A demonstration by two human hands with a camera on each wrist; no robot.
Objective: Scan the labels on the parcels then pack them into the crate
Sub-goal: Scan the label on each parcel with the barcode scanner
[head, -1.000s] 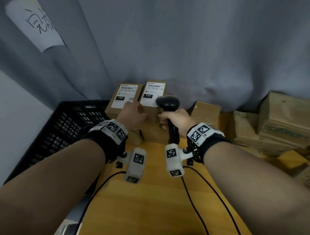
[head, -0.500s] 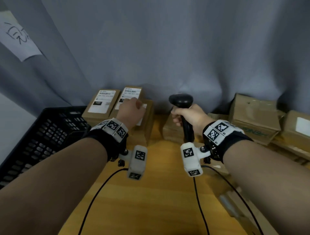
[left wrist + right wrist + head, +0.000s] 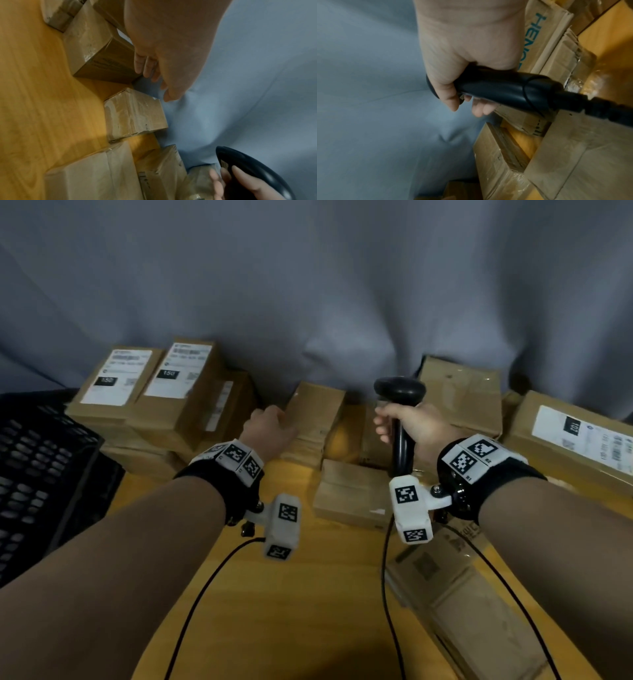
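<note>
Right hand [image 3: 407, 424]: fingers wrapped fully around the handle of a black barcode scanner [image 3: 399, 392], which is held upright with its head above the fist; the right wrist view shows the same grip, with the scanner's cable [image 3: 607, 112] leaving the base of the handle. Left hand [image 3: 269, 428]: fingers loosely curled and holding nothing, placed at the near left edge of a small brown parcel [image 3: 315, 419] that stands against the grey curtain [image 3: 308, 285]. In the left wrist view the fingertips [image 3: 145, 67] lie close to a box corner; whether they touch it cannot be told.

Parcels: 2 labelled parcels [image 3: 118, 378] and [image 3: 178, 371] sit on a stack at the left rear, their white labels facing up. Another labelled parcel [image 3: 575, 436] lies at the right. A flat unlabelled box [image 3: 349, 494] rests on the yellow wooden counter [image 3: 291, 611], between the 2 wrists.

Crate: the black lattice crate [image 3: 37, 474] stands at the left edge, beside the stack.
</note>
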